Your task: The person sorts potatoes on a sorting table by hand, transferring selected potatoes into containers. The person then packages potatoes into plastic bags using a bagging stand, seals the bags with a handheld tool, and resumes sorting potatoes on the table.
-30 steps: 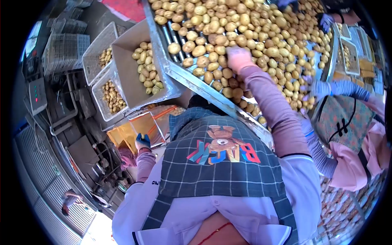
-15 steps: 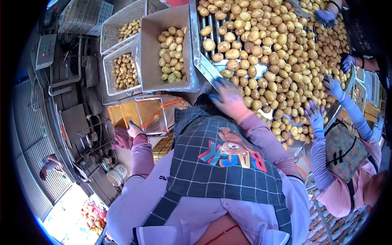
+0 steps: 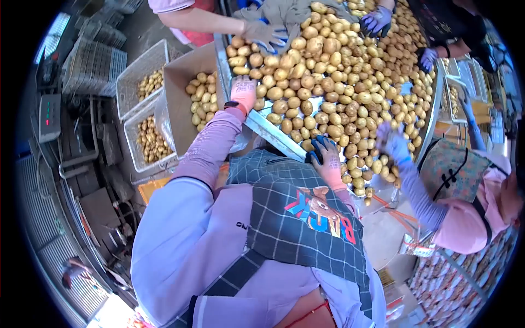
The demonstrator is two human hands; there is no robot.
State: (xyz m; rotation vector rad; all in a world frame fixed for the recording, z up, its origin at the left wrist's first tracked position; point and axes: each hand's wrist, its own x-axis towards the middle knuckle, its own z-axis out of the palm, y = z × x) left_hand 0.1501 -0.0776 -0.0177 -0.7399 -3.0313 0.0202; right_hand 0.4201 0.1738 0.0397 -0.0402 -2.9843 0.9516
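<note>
My left hand [image 3: 244,93], in a pink and grey glove, reaches over the metal rim [image 3: 281,136] of the sorting table and rests beside the potatoes [image 3: 333,87]. Its fingertips are hidden from me. Close to my body, my right hand [image 3: 328,156] wears a glove with dark blue fingers. Those fingers are apart and lie against potatoes at the near edge of the table; I see nothing gripped in them.
A cardboard box [image 3: 175,82] of potatoes stands left of the table, with white crates [image 3: 128,134] beyond it. Co-workers' gloved hands [image 3: 265,35] reach in from the far left, far side and right. A grey cloth [image 3: 298,13] lies at the back.
My left hand has moved from beside the crates up to the table's rim. My right hand has shifted right and nearer. A co-worker's arm and a grey cloth now show at the far left.
</note>
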